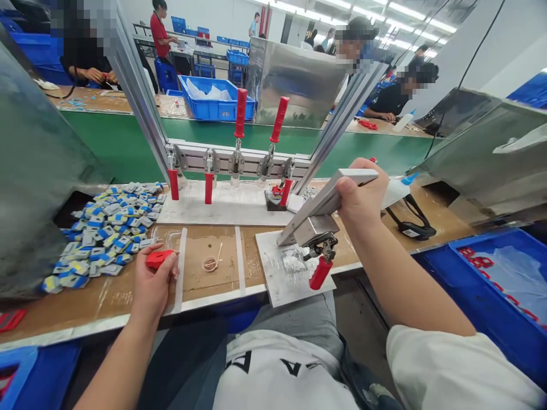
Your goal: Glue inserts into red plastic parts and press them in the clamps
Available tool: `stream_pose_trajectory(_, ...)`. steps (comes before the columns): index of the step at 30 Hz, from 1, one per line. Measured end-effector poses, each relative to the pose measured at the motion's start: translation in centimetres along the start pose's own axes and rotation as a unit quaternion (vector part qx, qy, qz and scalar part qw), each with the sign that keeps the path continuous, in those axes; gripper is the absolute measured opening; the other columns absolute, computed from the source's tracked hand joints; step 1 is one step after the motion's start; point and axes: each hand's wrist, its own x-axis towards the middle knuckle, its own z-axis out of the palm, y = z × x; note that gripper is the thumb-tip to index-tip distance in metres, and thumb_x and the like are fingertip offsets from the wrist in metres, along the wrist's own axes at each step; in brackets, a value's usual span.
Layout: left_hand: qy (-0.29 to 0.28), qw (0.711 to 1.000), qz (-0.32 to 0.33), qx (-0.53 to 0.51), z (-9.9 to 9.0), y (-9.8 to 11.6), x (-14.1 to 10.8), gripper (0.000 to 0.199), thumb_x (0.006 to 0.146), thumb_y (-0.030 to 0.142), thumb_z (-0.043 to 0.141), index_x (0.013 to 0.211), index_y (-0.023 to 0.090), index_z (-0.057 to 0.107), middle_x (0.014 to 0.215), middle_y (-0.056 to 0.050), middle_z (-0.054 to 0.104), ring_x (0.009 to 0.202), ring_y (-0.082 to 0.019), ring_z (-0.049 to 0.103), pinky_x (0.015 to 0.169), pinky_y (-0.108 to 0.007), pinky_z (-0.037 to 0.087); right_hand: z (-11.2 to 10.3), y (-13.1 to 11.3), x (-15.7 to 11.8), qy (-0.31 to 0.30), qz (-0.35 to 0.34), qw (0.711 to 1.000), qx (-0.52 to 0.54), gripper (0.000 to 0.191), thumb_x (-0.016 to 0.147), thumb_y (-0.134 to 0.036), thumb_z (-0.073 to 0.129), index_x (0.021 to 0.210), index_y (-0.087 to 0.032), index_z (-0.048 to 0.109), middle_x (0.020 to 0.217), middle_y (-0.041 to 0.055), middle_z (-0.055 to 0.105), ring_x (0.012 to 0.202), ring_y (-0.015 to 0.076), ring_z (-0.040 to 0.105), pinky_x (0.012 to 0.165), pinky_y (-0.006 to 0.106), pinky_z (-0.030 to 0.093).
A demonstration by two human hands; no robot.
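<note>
Between its fingertips, my left hand point(154, 279) holds a small red part point(158, 259) above the table's left side. My right hand point(363, 191) grips the upper end of a metal clamp stand point(314, 202), which leans up from a flat metal plate point(277, 273) at the table's front edge. A red-handled toggle clamp point(320, 272) hangs on the stand. Left of my left hand lies a pile of small grey, blue and yellow parts point(113, 225). A shallow round dish point(209, 263) with a cotton swab across it sits between two white strips.
Behind stands a metal frame point(196, 149) with several red-handled clamps over a long plate point(192, 210). A dark block point(276, 199) sits at that plate's right end. Blue bins point(436, 279) flank the table. A white bottle point(395, 191) and black strap point(416, 228) lie right. People work beyond.
</note>
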Motion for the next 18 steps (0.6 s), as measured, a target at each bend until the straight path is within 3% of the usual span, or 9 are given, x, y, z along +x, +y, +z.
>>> stream_pose_trajectory(4,0.009,1.000,-0.012,0.008,0.0,0.1,0.1,0.064,0.064,0.032,0.093,0.114,0.025,0.053,0.073,0.004,0.070,0.050,-0.010,0.053,0.046,-0.019,0.044,-2.4,1.0,0.9,0.016,-0.004,0.998,-0.056,0.072,0.066,-0.083,0.082,0.071,-0.026,0.040,0.060,-0.0073,0.031,0.053,0.0101,0.026,0.050,0.027,0.017)
stream_pose_trajectory(8,0.039,0.998,-0.039,0.032,0.5,0.7,0.4,0.071,0.051,0.030,0.093,0.111,0.027,0.055,0.061,0.008,0.065,0.048,-0.012,0.051,0.043,-0.020,0.043,-7.3,2.1,1.7,0.052,0.018,0.994,-0.095,0.070,0.062,-0.080,0.085,0.071,-0.026,0.042,0.059,-0.0082,0.032,0.051,0.0099,0.026,0.049,0.026,0.021)
stream_pose_trajectory(11,0.069,0.995,-0.054,0.051,1.1,1.2,0.7,0.069,0.043,0.028,0.089,0.105,0.029,0.057,0.064,0.007,0.071,0.047,-0.013,0.052,0.044,-0.022,0.043,-10.9,2.7,2.2,0.112,0.003,0.985,-0.131,0.068,0.059,-0.080,0.085,0.069,-0.026,0.045,0.058,-0.0076,0.035,0.052,0.0102,0.028,0.049,0.026,0.023)
stream_pose_trajectory(18,0.066,0.994,-0.030,0.078,2.9,2.1,0.3,0.063,0.045,0.026,0.088,0.101,0.032,0.059,0.070,0.007,0.073,0.048,-0.013,0.050,0.045,-0.023,0.041,-17.8,6.5,4.9,0.146,-0.024,0.981,-0.124,0.064,0.058,-0.078,0.089,0.066,-0.028,0.050,0.056,-0.0047,0.036,0.053,0.0137,0.026,0.048,0.032,0.019)
